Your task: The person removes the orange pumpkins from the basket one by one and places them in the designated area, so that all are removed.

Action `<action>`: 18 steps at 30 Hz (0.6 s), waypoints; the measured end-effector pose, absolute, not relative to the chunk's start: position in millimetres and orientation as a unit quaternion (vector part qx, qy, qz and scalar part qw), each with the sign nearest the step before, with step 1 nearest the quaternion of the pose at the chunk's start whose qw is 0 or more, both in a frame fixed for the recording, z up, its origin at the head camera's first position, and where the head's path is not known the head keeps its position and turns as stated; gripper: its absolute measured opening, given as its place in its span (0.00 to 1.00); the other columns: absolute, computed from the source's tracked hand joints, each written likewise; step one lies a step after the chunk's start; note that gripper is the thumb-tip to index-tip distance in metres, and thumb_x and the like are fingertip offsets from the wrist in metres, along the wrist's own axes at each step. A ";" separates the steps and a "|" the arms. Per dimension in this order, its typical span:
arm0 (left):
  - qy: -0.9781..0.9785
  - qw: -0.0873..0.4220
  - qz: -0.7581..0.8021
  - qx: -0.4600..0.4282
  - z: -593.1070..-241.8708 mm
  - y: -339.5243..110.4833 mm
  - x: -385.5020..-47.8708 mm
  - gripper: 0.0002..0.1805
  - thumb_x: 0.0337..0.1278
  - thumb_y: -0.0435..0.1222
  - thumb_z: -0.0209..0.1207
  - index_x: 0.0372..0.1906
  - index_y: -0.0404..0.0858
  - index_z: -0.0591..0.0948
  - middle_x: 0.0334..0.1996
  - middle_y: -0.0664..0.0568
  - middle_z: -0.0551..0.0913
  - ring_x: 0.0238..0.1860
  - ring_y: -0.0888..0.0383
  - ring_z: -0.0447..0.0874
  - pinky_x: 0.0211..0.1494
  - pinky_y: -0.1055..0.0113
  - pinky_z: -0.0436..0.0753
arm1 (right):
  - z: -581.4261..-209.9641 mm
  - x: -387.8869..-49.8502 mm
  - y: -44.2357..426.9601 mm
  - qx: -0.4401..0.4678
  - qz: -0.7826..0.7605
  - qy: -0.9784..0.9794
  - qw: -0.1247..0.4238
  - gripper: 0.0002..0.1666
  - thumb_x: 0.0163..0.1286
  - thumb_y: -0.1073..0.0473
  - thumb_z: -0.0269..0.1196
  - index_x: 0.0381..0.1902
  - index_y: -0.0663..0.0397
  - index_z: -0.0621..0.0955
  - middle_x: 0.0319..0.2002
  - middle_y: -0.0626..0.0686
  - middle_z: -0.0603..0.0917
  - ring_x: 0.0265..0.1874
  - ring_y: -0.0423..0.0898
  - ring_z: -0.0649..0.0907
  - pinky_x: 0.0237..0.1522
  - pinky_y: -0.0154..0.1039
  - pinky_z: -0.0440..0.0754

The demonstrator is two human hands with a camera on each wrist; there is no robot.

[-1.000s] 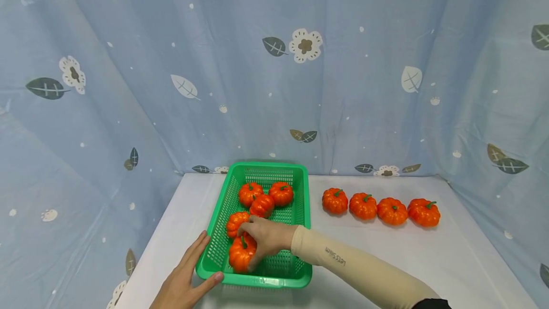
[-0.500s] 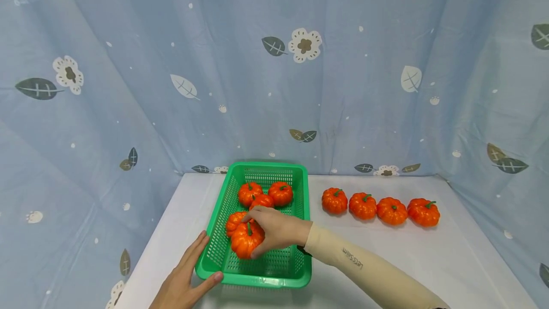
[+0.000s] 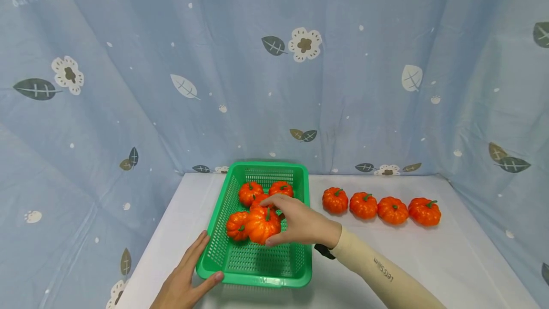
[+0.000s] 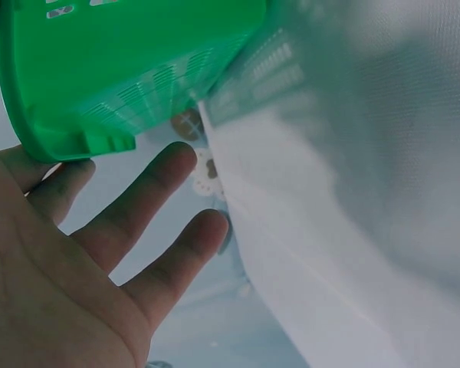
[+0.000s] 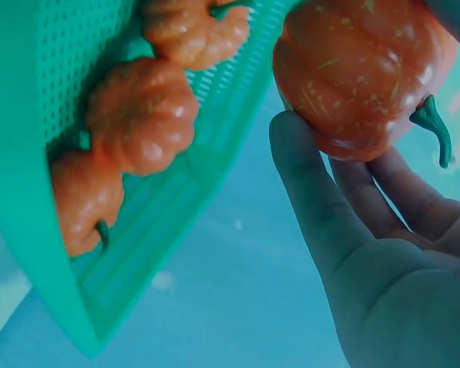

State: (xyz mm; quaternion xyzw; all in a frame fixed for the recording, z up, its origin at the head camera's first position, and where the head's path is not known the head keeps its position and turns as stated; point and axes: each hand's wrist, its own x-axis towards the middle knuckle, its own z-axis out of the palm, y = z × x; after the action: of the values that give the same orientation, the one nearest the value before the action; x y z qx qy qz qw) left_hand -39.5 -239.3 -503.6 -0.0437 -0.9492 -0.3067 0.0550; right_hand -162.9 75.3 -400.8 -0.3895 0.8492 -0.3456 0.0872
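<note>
Head view, pumpkin (image 3: 260, 227) pinched between right hand (image 3: 305, 223) thumb and fingers, left hand (image 3: 183, 278) splayed

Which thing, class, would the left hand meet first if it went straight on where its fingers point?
Likely the green basket: the left hand points its fingers at the basket's left rim, though depth is unclear.

The person's left hand (image 3: 182, 278) lies with fingers (image 4: 149, 192) extended and spread apart. Ahead and to its right, the right hand (image 3: 306, 224) curls in a grip, its sleeved forearm (image 3: 381, 268) slanting back rightward.
</note>
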 end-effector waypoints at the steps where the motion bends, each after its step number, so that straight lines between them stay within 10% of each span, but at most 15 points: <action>1: -0.949 0.054 -0.306 -0.043 -503.6 -239.4 -39.8 0.50 0.58 0.61 0.66 0.81 0.57 0.56 0.80 0.57 0.54 0.75 0.45 0.59 0.62 0.31 0.72 | -399.6 -162.3 79.9 -0.385 -0.355 0.848 0.082 0.45 0.54 0.45 0.80 0.67 0.47 0.74 0.61 0.43 0.76 0.57 0.40 0.76 0.60 0.43 0.80; 18: -0.949 0.035 -0.312 -0.036 -502.9 -238.6 -41.6 0.50 0.58 0.61 0.66 0.81 0.56 0.56 0.80 0.57 0.53 0.76 0.43 0.58 0.61 0.30 0.72 | -408.2 -153.5 169.1 -0.273 -0.454 0.848 -0.009 0.47 0.52 0.44 0.81 0.67 0.41 0.73 0.57 0.40 0.77 0.48 0.43 0.81 0.52 0.42 0.85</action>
State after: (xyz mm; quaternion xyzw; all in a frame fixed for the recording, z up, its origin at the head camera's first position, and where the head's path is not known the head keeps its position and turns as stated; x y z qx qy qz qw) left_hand -41.6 -238.6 -502.9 -0.0359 -0.9489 -0.3115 0.0351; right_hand -153.5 169.1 -408.2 -0.2732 0.8482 -0.4536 -0.0093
